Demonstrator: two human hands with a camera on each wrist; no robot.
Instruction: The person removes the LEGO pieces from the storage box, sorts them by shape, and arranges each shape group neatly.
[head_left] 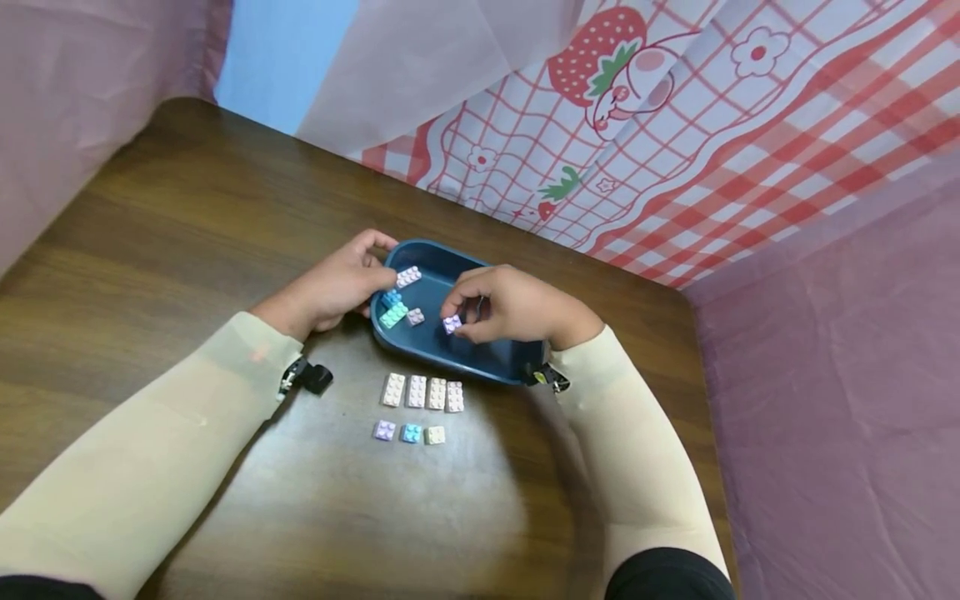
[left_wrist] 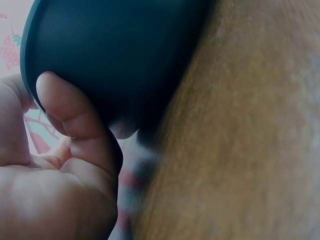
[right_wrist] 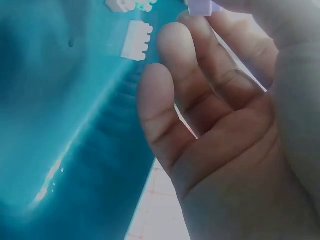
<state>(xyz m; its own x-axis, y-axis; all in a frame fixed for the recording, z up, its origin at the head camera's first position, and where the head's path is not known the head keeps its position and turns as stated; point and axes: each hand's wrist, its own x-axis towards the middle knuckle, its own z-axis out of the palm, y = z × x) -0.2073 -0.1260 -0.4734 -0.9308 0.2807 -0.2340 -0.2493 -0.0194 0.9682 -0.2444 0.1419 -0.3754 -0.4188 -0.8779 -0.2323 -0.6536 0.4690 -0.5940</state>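
A dark blue oval tray (head_left: 480, 363) lies on the table. My left hand (head_left: 337, 282) grips its left end, fingers at the rim and outer wall (left_wrist: 120, 50) in the left wrist view. Over the tray, my right hand (head_left: 517, 307) pinches a small lavender toy brick (head_left: 452, 323) between thumb and index finger. That brick (right_wrist: 201, 7) shows at the top edge of the right wrist view. Loose in the tray's left part are a pale long brick (head_left: 408, 277), a blue brick (head_left: 391, 297), a mint green brick (head_left: 393, 314) and a small pale pink brick (head_left: 416, 317).
In front of the tray, several long pale bricks (head_left: 417, 392) stand side by side in a row. Nearer the body is a second row: a lavender brick (head_left: 385, 430), a blue brick (head_left: 411, 432) and a cream brick (head_left: 435, 435). A strawberry-patterned cloth (head_left: 525, 167) hangs along the table's far edge.
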